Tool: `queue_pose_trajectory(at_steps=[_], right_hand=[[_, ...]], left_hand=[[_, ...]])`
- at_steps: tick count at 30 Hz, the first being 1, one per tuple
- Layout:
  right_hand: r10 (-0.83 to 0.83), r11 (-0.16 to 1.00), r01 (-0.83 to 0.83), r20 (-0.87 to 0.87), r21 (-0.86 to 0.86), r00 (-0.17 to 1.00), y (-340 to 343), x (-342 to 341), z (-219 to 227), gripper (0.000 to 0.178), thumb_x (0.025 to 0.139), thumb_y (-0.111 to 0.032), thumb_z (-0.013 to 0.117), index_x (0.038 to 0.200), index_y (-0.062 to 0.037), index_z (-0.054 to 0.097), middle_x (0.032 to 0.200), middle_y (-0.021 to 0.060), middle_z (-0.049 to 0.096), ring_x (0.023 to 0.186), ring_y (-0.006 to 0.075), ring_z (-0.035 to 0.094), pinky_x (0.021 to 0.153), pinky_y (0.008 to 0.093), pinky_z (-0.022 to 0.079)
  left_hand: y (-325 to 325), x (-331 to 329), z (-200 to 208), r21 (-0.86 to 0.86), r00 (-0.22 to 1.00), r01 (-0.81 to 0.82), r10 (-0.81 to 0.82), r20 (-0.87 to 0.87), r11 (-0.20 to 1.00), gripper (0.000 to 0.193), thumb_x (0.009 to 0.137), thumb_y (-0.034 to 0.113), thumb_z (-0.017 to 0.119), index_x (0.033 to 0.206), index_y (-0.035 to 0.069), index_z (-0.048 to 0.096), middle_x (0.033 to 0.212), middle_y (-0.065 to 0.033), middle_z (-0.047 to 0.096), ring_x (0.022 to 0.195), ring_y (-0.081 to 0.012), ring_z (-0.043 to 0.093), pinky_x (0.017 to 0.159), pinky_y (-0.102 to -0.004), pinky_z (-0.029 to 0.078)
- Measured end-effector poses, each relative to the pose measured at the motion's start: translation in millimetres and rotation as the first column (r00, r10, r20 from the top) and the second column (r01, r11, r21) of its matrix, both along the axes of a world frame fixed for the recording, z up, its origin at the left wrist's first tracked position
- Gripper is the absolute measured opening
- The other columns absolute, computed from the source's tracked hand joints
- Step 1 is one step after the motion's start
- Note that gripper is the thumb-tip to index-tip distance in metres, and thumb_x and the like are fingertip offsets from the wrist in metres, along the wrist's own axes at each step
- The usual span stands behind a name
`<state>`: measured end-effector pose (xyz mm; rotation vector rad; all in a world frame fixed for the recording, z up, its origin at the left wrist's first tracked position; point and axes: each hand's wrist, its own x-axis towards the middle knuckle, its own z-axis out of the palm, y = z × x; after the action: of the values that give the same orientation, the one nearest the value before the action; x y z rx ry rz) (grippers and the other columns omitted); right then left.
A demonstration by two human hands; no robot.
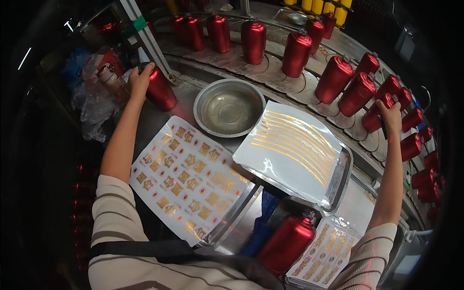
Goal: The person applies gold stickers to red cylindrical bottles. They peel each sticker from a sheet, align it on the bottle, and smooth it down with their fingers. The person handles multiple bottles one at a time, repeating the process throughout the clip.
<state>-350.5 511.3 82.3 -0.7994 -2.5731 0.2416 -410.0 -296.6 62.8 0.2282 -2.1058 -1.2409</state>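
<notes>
My left hand (pixel 140 81) is closed around the top of a glossy red bottle (pixel 162 91), which stands tilted in the picture on the metal bench left of a round metal bowl (pixel 228 107). My right arm reaches far right, where my right hand (pixel 390 116) grips the neck end of another red bottle (pixel 371 121) at the conveyor. Between my arms lie a sheet of gold and red decals (pixel 182 166) and a sheet of curved gold strips (pixel 292 147) on a metal tray (pixel 344 181). Close to my body is one more red bottle (pixel 289 241).
A curved conveyor of overlapping plates (pixel 270 72) carries several red bottles (pixel 297 54) along the back and right. A metal post (pixel 147 38) with green tape rises at the left, near a plastic bag (pixel 94 108) and a drink bottle (pixel 113 82). More decal sheets (pixel 321 256) lie lower right.
</notes>
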Motion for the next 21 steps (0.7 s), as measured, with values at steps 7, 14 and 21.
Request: queue_pose_trajectory(at_steps=[7, 14, 21], right_hand=[[-0.113, 0.993, 0.112, 0.026, 0.036, 0.993, 15.4, 40.7, 14.9, 0.088, 0.075, -0.067, 0.069, 0.125, 0.0020, 0.050, 0.118, 0.0297, 0.066, 0.112, 0.0447, 0.064, 0.094, 0.0500, 0.049], [0.010, 1.000, -0.010, -0.124, 0.000, 0.992, -1.2, 134.2, 43.3, 0.087, 0.075, -0.063, 0.074, 0.132, 0.0004, 0.053, 0.119, 0.0272, 0.066, 0.115, 0.0417, 0.063, 0.098, 0.0438, 0.046], [0.538, 0.781, -0.609, -0.344, -0.140, 0.770, -146.5, 232.9, 107.0, 0.072, 0.080, -0.032, 0.080, 0.140, -0.0028, 0.052, 0.124, 0.0162, 0.066, 0.113, 0.0282, 0.066, 0.096, 0.0389, 0.055]], left_hand=[[2.4, -3.9, -5.9, 0.167, 0.990, 0.141, -0.141, -0.007, 0.976, 0.041, 0.086, 0.037, 0.079, 0.099, -0.001, 0.071, 0.097, -0.0043, 0.072, 0.089, -0.0129, 0.064, 0.079, -0.0276, 0.049], [84.0, 77.2, 37.9, 0.137, 0.936, 0.244, -0.197, -0.293, 0.960, 0.032, 0.094, 0.015, 0.071, 0.109, -0.008, 0.055, 0.131, -0.0211, 0.059, 0.117, -0.0213, 0.060, 0.101, -0.0328, 0.051], [305.8, 194.4, 87.4, -0.320, 0.508, 0.790, -0.850, -0.138, 0.524, 0.112, 0.066, 0.045, 0.089, 0.147, -0.006, 0.030, 0.140, -0.0344, 0.043, 0.131, -0.0462, 0.044, 0.111, -0.0478, 0.038]])
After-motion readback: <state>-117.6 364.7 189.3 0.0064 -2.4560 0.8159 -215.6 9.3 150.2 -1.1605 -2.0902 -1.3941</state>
